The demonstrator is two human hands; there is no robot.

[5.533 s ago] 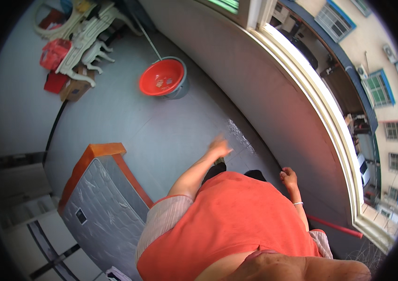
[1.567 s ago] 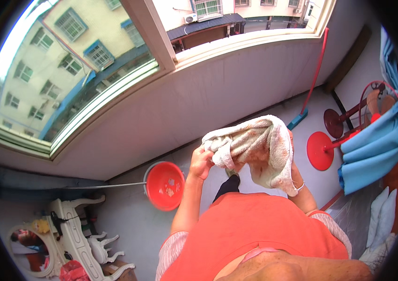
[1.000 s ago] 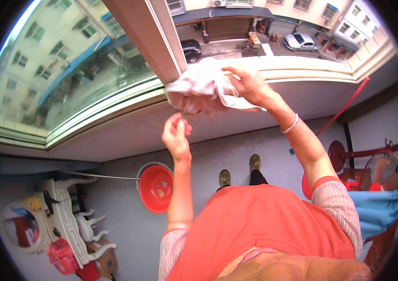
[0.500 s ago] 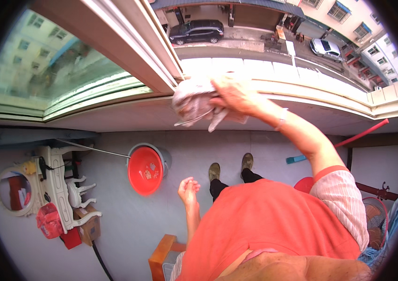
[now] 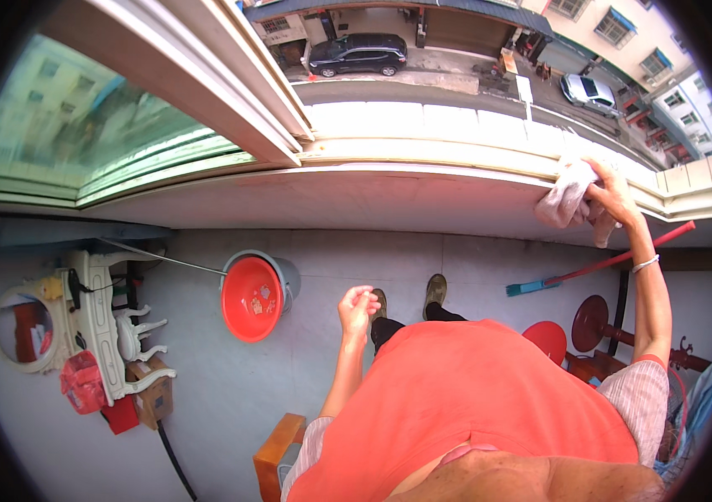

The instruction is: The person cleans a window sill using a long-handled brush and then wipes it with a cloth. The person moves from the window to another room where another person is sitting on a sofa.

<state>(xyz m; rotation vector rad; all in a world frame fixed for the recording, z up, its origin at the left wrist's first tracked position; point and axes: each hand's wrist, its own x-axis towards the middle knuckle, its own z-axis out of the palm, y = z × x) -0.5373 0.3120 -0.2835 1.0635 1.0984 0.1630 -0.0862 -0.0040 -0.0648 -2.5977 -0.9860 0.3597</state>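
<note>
My right hand [image 5: 614, 197] grips a crumpled whitish cloth [image 5: 567, 199] and presses it on the window's bottom track [image 5: 439, 165], towards the right end of the opening. Part of the cloth hangs down over the inner wall below the sill. In front of my body, over the floor, my left hand [image 5: 357, 308] is raised with its fingers curled in. Nothing shows in it.
A sliding window pane [image 5: 113, 125] fills the left; the opening beside it looks onto a street. On the floor stand a red basin [image 5: 247, 322] over a grey bucket [image 5: 287, 272], a blue-headed broom [image 5: 532, 287], a wooden chair [image 5: 276, 448] and a white dressing table [image 5: 105, 309].
My right hand has swept the cloth rightward along the track, from beside the window frame to the far right. My left hand has risen slightly and shifted right.
</note>
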